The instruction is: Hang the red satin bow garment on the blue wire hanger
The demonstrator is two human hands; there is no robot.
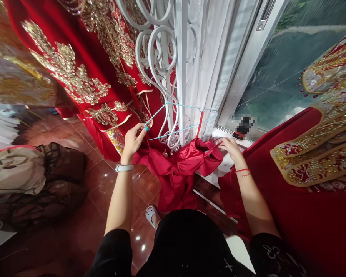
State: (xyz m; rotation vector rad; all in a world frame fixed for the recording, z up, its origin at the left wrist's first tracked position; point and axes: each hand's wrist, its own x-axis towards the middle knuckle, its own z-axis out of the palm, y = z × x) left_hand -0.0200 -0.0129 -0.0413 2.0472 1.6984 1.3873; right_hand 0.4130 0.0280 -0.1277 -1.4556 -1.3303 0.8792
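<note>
A light blue wire hanger [157, 112] hangs in front of a white scroll-work metal frame. My left hand [135, 139] is closed on the hanger's left corner, thumb and fingers pinched together. From the hanger drops a red satin dress [175, 163], and one red strap [200, 125] loops over the hanger's right side. My right hand [230, 147] is off to the right of the dress top, its fingertips pinching a thin strap [215, 148]. The skirt falls toward the floor in front of my body.
Red garments with gold beading [72, 77] hang at left, and another embroidered red garment [291, 157] is close at right. The white metal frame [181, 69] stands before white curtains, beside a sliding glass door [265, 88]. Bags [20, 169] lie on the tiled floor at left.
</note>
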